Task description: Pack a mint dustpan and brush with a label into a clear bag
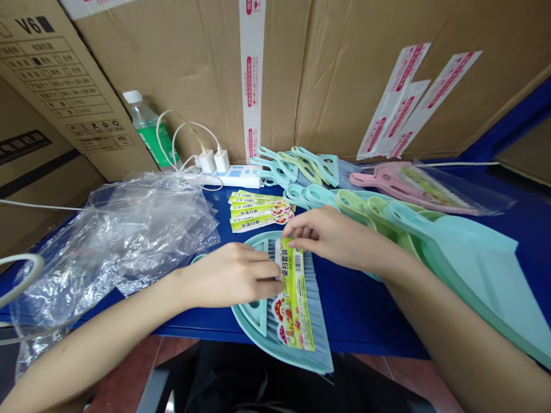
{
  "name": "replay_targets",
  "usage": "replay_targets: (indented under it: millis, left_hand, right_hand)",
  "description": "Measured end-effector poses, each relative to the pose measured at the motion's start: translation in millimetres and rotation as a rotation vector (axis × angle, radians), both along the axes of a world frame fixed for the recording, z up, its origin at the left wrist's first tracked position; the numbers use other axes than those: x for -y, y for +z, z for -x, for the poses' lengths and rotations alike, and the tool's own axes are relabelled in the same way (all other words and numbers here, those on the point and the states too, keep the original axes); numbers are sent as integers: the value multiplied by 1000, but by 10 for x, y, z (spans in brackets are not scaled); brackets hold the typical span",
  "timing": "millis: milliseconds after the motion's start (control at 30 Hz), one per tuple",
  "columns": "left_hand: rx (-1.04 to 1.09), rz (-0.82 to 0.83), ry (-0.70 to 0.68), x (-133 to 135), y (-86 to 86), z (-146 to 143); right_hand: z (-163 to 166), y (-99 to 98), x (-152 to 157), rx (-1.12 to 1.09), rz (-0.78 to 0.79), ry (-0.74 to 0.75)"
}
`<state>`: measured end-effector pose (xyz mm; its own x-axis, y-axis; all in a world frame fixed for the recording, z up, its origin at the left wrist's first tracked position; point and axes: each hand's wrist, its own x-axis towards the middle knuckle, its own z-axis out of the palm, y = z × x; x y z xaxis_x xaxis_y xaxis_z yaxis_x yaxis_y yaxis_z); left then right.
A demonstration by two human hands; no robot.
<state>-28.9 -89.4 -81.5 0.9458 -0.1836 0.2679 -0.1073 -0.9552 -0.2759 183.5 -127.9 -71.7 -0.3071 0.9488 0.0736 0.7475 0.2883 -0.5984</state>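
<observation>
Both hands pinch a green label card (294, 298) lying on a teal dustpan (258, 321) with its brush: left hand (232, 275) at the card's left edge, right hand (331, 235) at its top. Spare cards (258, 211) lie just behind the dustpan on the blue counter (357, 310).

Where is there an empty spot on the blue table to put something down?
Bare blue table top shows between the teal dustpan with brush and label card and the row of stacked pastel dustpans. The left side is crowded with clear plastic bags; the back holds the white power strip and paper labels.
</observation>
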Motion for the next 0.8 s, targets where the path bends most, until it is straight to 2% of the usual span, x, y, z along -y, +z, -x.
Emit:
replay_targets:
  millis: [167,367,467,567,800]
  left_hand:
    - [-87,40,41,8,7,7]
    - [-144,168,43,41,17,17]
    - [-140,184,36,53,0,21]
    - [-141,182,41,58,-10,24]
    - [-153,192,52,59,-2,32]
  right_hand:
    - [13,-55,-15,90,9,-26]
    - [11,-81,8,137,-276,25]
    - [30,-76,26,167,-227,95]
    - [57,-76,30,232,-153,103]
    - [67,-70,37,229,-119,129]
